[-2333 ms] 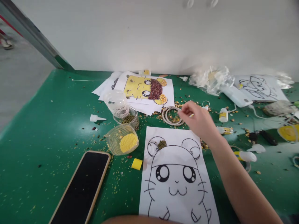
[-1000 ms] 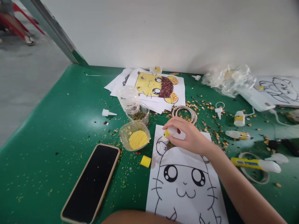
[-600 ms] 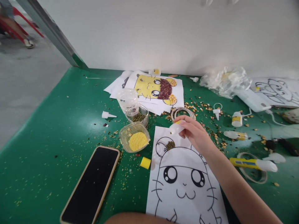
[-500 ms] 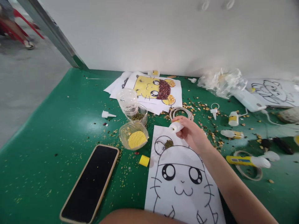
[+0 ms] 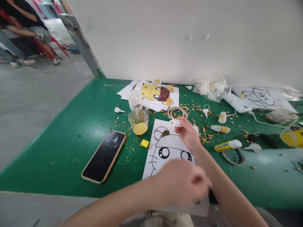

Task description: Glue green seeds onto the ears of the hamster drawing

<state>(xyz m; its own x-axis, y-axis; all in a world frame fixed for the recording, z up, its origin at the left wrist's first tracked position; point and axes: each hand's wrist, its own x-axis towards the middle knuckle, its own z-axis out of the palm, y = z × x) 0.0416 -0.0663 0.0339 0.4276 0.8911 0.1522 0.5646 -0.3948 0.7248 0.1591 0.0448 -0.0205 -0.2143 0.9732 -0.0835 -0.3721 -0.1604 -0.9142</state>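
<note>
My right hand grips a small white glue bottle above the upper part of a sheet with a hamster line drawing. Green mung beans cover part of the drawing's left ear. My left hand passes over the lower half of the sheet, its fingers curled but smeared by motion. A yellow cap lies left of the sheet. Beyond it stands a clear plastic tub of yellow grains, with other clear containers behind it.
A phone lies at left. Papers with a partly seeded hamster picture lie at the back. To the right are loose grains, a tape roll, a yellow glue tube, small bottles, and plastic bags. People sit far left.
My left hand has come into view from below, over the drawing. My right hand still holds the glue bottle near the sheet's top. The camera view has shifted and shows more floor.
</note>
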